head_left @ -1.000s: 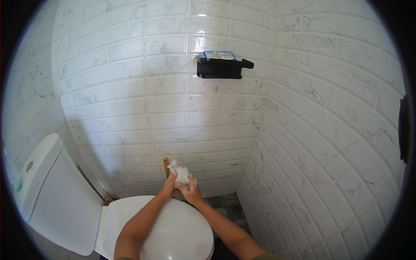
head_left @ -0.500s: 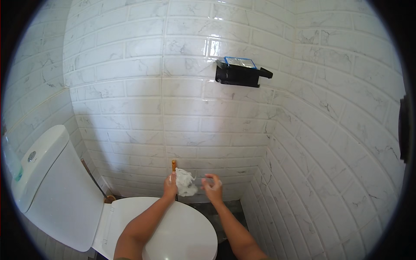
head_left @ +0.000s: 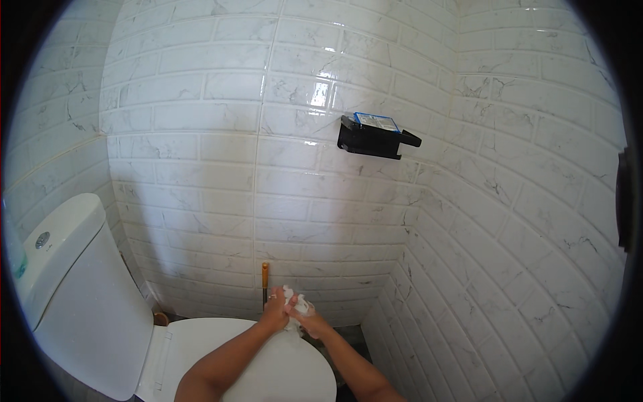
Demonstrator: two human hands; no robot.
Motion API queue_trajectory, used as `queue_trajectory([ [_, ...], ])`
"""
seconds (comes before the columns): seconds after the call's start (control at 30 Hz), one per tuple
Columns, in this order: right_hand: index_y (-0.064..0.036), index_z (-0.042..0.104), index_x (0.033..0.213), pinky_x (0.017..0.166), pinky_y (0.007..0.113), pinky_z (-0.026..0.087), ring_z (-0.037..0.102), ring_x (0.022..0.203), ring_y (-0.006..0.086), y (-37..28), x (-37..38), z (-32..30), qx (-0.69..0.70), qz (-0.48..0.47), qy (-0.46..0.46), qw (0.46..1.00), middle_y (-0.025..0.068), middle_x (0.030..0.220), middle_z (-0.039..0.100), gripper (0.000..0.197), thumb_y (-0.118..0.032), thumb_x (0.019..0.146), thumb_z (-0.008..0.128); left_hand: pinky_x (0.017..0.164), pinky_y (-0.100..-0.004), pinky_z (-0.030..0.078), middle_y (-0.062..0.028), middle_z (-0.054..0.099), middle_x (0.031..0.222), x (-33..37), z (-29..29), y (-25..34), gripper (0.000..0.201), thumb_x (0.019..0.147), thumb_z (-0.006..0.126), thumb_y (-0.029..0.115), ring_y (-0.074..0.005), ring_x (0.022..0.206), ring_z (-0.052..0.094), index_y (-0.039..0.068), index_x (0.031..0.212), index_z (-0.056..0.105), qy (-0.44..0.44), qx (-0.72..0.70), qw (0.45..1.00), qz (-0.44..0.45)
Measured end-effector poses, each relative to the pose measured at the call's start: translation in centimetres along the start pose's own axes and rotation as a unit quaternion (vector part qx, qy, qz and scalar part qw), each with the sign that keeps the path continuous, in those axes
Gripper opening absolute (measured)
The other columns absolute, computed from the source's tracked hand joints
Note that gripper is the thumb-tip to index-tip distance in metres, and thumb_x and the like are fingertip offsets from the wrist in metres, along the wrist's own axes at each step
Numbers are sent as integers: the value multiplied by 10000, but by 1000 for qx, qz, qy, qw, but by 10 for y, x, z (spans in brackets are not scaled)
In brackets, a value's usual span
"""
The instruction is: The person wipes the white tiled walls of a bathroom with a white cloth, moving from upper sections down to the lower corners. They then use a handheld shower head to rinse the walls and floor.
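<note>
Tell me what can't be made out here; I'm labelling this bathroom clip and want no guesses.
- White wad, head view: mostly covered by the left hand and right hand; paper or cloth is unclear.
- Stick with a wooden handle: its lower end is hidden behind the hands.
- Toilet lid: cut off by the lower edge.
- Item on the black wall holder: too small to identify.

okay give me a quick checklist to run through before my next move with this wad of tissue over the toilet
1. Both hands on the wad: ok, left hand and right hand press the white tissue wad together.
2. Toilet lid shut: ok, closed under the forearms.
3. Wad dry or wet: cannot tell.
4. Brush handle out of the way: ok, upright against the wall behind the hands.
5. Black wall holder stocked: cannot tell; a blue-topped packet lies on it, no roll visible.
</note>
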State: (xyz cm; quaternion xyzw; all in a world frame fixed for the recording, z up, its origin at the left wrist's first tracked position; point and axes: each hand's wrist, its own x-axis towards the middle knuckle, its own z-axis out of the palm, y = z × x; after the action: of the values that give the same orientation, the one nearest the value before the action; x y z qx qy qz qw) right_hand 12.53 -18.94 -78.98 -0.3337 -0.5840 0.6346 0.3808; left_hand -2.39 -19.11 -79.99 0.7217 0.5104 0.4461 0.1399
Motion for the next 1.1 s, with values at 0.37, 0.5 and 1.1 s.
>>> queue_trajectory([
  [0.37, 52, 517, 1250, 877, 374, 499, 598, 1013, 261, -186, 22, -116, 140, -178, 499, 836, 167, 1137, 596, 672, -443, 834, 700, 1050, -492, 278, -267, 410, 1244, 11, -15, -26, 500, 1023, 299, 415, -423, 1220, 363, 2, 1234, 487, -22, -42, 997, -58],
  [0.5, 13, 579, 1130, 872, 376, 507, 599, 1029, 267, -279, 61, -205, 200, -478, 434, 737, 151, 1118, 599, 466, -417, 954, 553, 1047, -476, 291, -277, 412, 1221, 14, -7, -15, 629, 1015, 233, 502, -412, 1214, 387, -18, 1184, 545, -43, -104, 989, -97],
  [1.1, -99, 404, 1422, 1086, 550, 250, 265, 1398, 376, -279, 108, -174, -596, -491, 504, 387, 141, 1460, 375, 531, -251, 927, 523, 980, -473, 361, -284, 462, 1205, 19, -13, -21, 762, 973, 195, 617, -406, 1110, 482, 3, 1091, 632, -93, -136, 965, -206],
])
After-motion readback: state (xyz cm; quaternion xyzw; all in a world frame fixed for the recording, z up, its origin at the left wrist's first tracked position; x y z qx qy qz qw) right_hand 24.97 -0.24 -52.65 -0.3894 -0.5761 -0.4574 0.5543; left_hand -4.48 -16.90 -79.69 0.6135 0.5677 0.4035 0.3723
